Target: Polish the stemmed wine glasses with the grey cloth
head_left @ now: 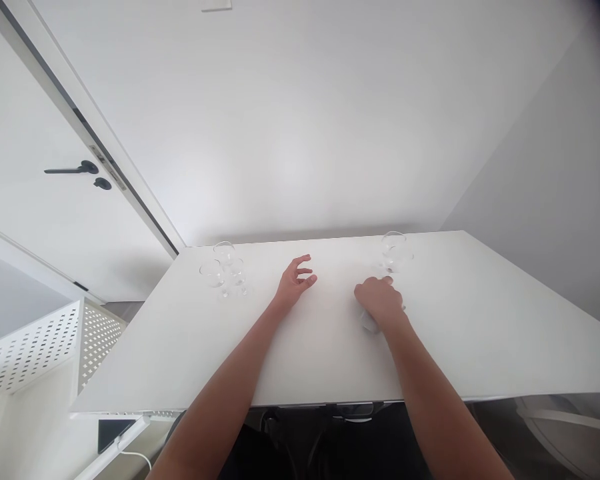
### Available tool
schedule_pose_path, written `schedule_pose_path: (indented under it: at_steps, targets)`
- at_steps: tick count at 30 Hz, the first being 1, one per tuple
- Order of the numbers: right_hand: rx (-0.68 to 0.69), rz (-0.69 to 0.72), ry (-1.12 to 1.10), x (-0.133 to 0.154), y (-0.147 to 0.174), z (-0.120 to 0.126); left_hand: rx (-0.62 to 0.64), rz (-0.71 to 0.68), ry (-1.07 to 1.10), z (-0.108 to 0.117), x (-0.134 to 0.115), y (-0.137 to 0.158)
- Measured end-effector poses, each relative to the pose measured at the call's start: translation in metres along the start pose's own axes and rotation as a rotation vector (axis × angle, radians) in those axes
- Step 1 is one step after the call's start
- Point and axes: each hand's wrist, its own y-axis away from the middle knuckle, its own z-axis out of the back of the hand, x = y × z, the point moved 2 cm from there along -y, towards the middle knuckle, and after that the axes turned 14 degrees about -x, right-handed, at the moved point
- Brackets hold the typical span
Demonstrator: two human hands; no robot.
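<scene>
My left hand (295,279) hovers over the middle of the white table (320,347), fingers spread and curved, with nothing in it. Closer to the right side, my right hand (380,300) is closed, knuckles up. From under it shows part of a pale grey, rounded object (370,325); its kind is mostly hidden by the hand. Just beyond that hand stands clear stemmed glassware (394,248), with a small dark spot near its base. To the left of my left hand several clear stemmed glasses (212,273) stand grouped together.
A plain wall (290,133) rises behind the table's far edge. At the left are a white door (30,127) with a dark handle (73,169) and a white perforated panel (100,333). A pale round-rimmed thing (570,417) lies below the table's right front edge.
</scene>
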Motion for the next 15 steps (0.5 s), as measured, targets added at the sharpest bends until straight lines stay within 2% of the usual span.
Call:
schedule_pose_path:
  at_steps: [4, 15]
  targets:
    - [0.02, -0.04, -0.036, -0.01, -0.008, 0.004, 0.014, 0.004, 0.01, -0.001, 0.0, 0.0]
    - [0.017, -0.124, -0.064, -0.014, -0.014, 0.0, 0.001, -0.002, -0.013, -0.002, -0.001, 0.001]
